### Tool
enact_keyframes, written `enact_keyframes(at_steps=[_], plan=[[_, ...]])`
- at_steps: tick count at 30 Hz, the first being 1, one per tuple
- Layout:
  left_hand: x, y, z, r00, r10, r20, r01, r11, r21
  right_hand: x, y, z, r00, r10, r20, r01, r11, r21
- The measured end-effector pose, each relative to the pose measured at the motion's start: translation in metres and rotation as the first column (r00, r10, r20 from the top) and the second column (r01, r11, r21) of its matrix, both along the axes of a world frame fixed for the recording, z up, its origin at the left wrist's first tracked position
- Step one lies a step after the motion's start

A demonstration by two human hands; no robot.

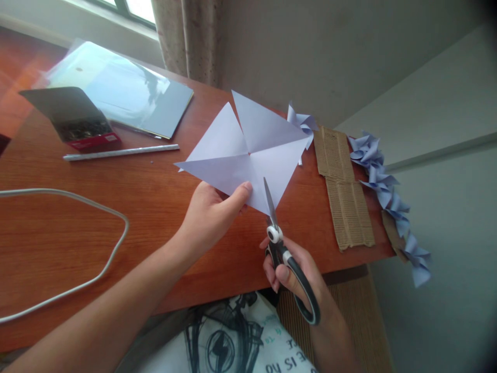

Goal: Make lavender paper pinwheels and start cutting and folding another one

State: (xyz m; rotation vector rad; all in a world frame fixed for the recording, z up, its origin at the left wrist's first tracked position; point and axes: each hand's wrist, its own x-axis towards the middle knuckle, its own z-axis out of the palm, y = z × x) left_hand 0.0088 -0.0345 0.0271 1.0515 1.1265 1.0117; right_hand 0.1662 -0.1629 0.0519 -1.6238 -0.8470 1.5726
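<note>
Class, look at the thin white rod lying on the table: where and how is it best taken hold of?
Probably pinch the rod across its narrow width, near the middle, from above on the near side: it is long and thin and lies flat, and the open box and shiny folder sit close along its far side.

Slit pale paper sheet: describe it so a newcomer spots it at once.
Over the reddish-brown wooden table, find the left hand. It pinches the pale, roughly square paper sheet; black-handled scissors in the right hand meet its near corner. Unlike the folded pale paper pinwheels to its right, it is nearly flat, slit from its far corner.
</note>
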Motion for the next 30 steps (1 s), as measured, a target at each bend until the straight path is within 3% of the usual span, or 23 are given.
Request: enact_keyframes(at_steps=[30], plan=[[0.0, 0.002, 0.0, 1.0, -0.029, 0.003, 0.029, 0.999, 0.024, 0.008, 0.003, -0.01, 0.994, 0.107, -0.02, -0.107, 0.994, 0.003]])
